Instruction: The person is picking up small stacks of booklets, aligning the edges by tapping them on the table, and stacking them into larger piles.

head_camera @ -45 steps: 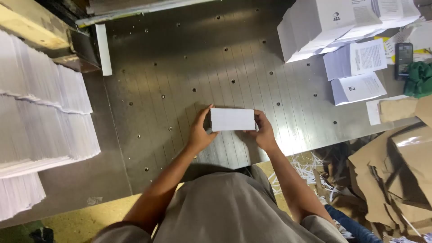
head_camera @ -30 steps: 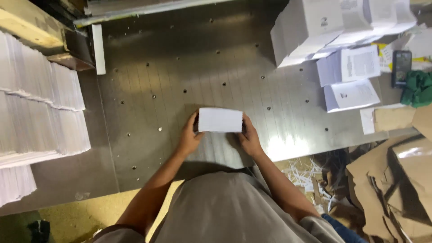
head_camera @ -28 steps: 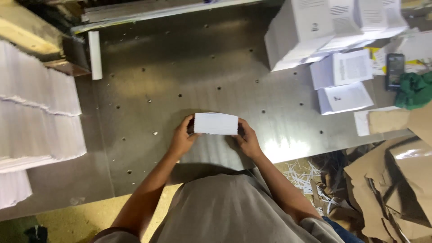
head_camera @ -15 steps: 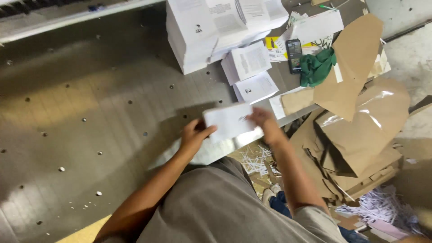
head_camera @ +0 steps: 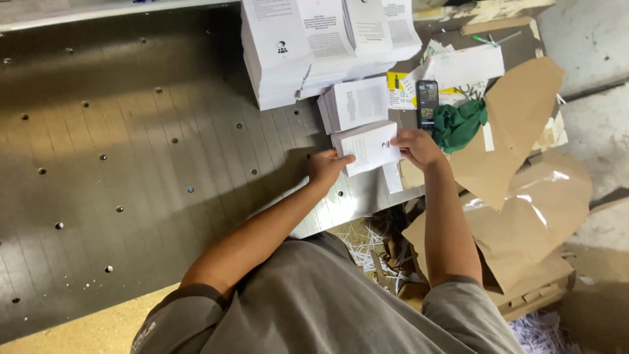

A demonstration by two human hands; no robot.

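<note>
While both grip it | left hand (head_camera: 325, 167), right hand (head_camera: 417, 145) clasp leaflet stack (head_camera: 369, 145) | white, printed, rectangular

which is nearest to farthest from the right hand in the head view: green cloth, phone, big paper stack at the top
From the right hand:
1. Green cloth, just beside it, toward the brown paper.
2. Phone, a little farther up the table.
3. Big paper stack, farthest, at the table's top edge.

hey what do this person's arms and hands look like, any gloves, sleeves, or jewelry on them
Both hands are bare: no gloves on the left hand or the right hand, and no visible rings, watch or bracelet. The forearms are uncovered too. Short grey T-shirt sleeves end above the elbows.
</note>
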